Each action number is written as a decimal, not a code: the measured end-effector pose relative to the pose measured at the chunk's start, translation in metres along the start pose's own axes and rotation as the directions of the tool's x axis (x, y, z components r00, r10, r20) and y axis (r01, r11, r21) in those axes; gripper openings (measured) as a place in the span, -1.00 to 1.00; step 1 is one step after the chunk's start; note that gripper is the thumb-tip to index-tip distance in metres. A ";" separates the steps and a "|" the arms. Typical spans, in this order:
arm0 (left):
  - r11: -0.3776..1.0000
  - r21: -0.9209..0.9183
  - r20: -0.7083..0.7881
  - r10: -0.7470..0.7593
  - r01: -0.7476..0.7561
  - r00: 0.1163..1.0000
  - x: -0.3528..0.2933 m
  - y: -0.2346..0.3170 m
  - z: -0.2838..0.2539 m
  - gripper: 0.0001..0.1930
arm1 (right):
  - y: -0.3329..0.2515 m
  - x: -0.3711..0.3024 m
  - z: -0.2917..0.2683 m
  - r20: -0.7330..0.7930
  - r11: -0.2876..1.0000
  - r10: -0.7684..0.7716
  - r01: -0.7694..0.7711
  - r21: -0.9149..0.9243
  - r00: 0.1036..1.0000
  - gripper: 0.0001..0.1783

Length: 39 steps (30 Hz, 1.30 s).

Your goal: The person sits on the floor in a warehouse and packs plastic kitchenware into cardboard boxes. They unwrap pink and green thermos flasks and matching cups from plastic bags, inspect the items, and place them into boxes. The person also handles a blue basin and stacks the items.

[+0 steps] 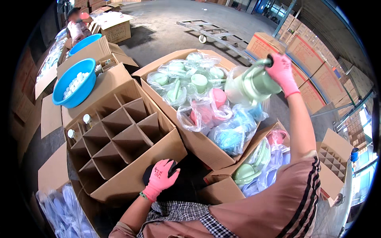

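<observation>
Access: divided carton (131, 180) open from above, walled at the sides.
Upright cardboard dividers (116, 124) split the opening into narrow cells; two white-capped bottles (87, 119) occupy cells at its left side. The near wall stands between the left hand (162, 175) and the cells. Leftward from the right hand (282, 73), which grips a green jug (254, 85), heaped bagged pieces (198, 82) and their box (190, 139) intervene; free air lies above the heap.
</observation>
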<state>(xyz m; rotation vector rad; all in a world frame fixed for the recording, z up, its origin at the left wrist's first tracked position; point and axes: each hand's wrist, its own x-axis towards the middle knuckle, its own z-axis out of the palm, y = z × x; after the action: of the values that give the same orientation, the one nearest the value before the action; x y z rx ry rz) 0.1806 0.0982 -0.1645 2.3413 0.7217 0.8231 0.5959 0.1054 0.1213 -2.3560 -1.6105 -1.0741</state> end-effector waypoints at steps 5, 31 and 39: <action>0.994 -0.109 -0.167 -0.001 -0.017 0.986 -0.015 -0.007 0.004 -0.68 | -0.040 0.008 -0.152 -0.705 0.897 -0.437 0.325 -0.299 0.558 -0.68; 0.863 0.418 -0.651 0.067 0.283 0.756 -0.189 0.109 -0.258 -0.64 | -0.321 -0.124 -0.194 -0.506 0.262 -0.576 0.731 0.630 0.642 -0.36; 0.780 0.587 -0.167 -0.144 0.215 0.976 -0.169 0.106 -0.218 -0.68 | -0.343 -0.248 -0.056 0.299 -0.190 -0.801 -0.693 0.696 0.519 -0.24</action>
<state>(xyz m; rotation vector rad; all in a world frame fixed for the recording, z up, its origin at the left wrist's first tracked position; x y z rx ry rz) -0.0493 -0.0159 -0.0173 2.7228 1.4121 0.7119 0.2288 0.0375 -0.0865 -1.0929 -1.4639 1.6523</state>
